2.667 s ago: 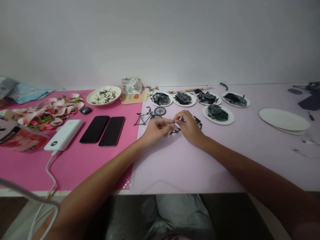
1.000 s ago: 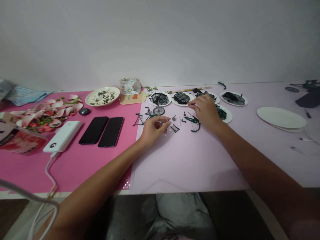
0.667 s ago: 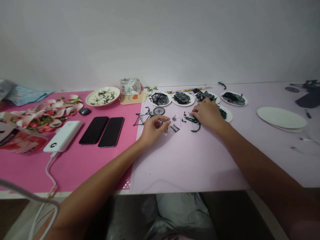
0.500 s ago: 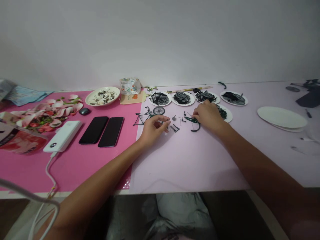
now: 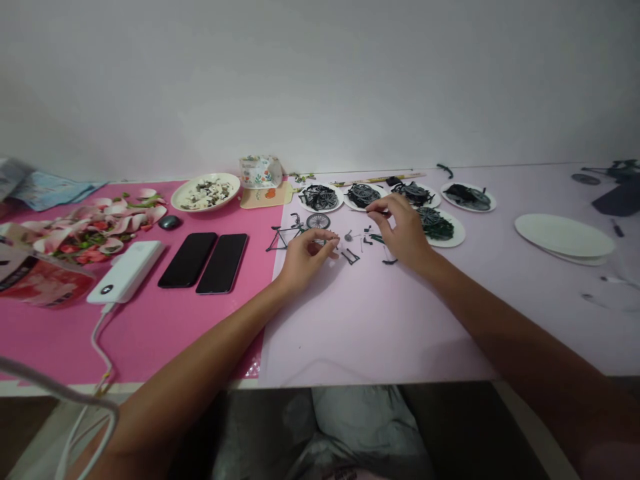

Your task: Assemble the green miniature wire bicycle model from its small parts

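Your right hand (image 5: 395, 223) has shifted up-left in the head view, pinching a slim, plastic-looking dark rod (image 5: 385, 214), roughly crosswise, right of the spoked grey wheel (image 5: 318, 221). Your left hand (image 5: 306, 259) curls nearer, just below that wheel; whether it pinches anything, I can't tell. A thin forked black piece (image 5: 353, 256) lies below-right of the wheel.
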Tool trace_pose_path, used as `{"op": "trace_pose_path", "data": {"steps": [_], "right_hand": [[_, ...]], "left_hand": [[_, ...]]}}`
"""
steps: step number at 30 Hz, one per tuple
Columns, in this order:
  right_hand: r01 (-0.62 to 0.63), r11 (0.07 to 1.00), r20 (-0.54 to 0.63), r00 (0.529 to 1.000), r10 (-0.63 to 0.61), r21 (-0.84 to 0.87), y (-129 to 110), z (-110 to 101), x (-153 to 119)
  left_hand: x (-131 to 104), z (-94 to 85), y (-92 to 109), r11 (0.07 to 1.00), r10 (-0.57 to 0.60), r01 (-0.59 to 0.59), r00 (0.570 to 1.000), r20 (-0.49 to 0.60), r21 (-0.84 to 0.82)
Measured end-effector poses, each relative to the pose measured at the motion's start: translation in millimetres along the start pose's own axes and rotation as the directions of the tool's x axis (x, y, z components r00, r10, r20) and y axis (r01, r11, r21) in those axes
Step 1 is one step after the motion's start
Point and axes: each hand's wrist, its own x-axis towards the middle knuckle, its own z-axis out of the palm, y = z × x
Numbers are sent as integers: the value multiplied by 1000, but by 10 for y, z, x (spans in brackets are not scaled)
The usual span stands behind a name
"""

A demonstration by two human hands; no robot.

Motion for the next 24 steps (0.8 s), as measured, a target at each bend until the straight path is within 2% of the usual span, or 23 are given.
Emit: {"op": "trace_pose_path", "data": {"steps": [4,14,24], "right_hand": [[112,983,-99,990,-98,147,-183,86,-82],[204,964,-70,978,-195,170,-279,181,-157],[166,975,-49,986,-160,147,-262,180,-155]], "left_hand": [[19,-19,-3,1000,-6,6,1000,-31,6],[28,-4,-49,999,-2,0,999,-36,-41],[21,-11,-6,1000,-15,14,999,-37,-26]]}}
